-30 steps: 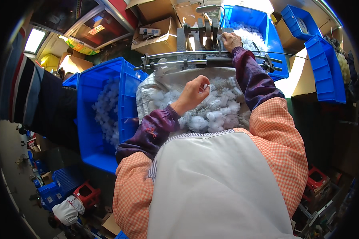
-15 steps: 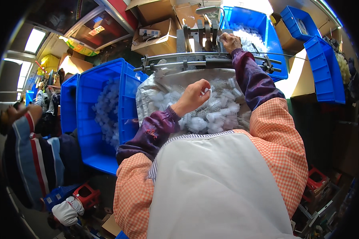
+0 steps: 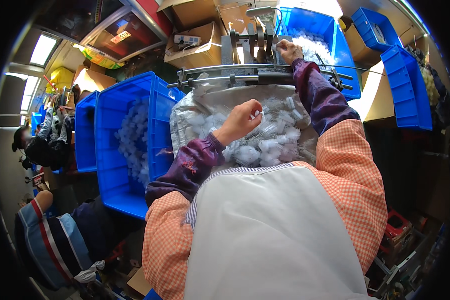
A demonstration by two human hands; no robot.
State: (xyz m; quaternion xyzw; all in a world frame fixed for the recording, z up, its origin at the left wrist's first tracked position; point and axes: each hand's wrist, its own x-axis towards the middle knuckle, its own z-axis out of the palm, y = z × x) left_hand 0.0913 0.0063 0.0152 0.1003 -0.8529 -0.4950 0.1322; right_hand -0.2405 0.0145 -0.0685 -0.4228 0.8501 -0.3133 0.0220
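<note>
My left hand (image 3: 239, 121) hovers over a heap of translucent white ridged plastic pieces (image 3: 272, 145). Its fingers are curled, and a small white piece (image 3: 255, 114) shows between them. The heap lies on a pale grey sack (image 3: 181, 122) in front of my apron. Farther off, my right hand (image 3: 290, 51) is closed at the right side of a dark metal bench machine (image 3: 230, 50); whatever its fingers grip is hidden. Two metal rods (image 3: 215, 79) run across the near side of that machine.
To the left stands a large blue bin (image 3: 116, 192) holding more white pieces. Behind the machine is another blue bin (image 3: 347, 52) with white parts. Cardboard boxes (image 3: 197, 55) sit at the back left. A person in a striped top (image 3: 55, 240) is at lower left.
Both my hands stay in nearly the same places, each still closed. The person at the left has moved lower and nearer in the view.
</note>
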